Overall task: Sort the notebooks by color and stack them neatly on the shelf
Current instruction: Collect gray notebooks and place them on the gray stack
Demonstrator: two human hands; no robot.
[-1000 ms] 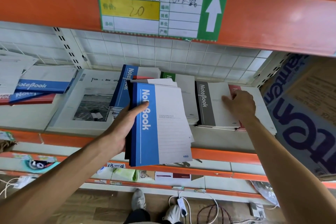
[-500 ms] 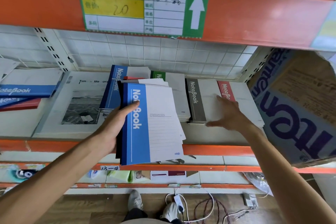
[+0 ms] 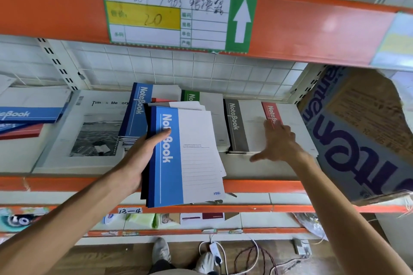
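Note:
My left hand (image 3: pixel 143 156) grips a bundle of notebooks with a blue one (image 3: pixel 190 156) on top, held over the shelf's front edge. Behind it on the shelf lie a blue stack (image 3: pixel 136 116), a green notebook stack (image 3: pixel 210 118), a grey stack (image 3: pixel 243 127) and a red notebook (image 3: pixel 290 123). My right hand (image 3: pixel 279 140) is spread flat, its fingers touching the grey and red notebooks, thumb pointing left.
A large black-and-white photo book (image 3: pixel 89 131) lies left of the stacks. More blue and red notebooks (image 3: pixel 26 116) sit at far left. A cardboard box (image 3: pixel 362 136) fills the shelf's right end. An orange beam (image 3: pixel 312 24) with a label runs overhead. Cables lie on the floor.
My right hand has slid forward off the grey and red notebooks and opened out flat; the red cover now shows. My left hand keeps holding the bundle in place.

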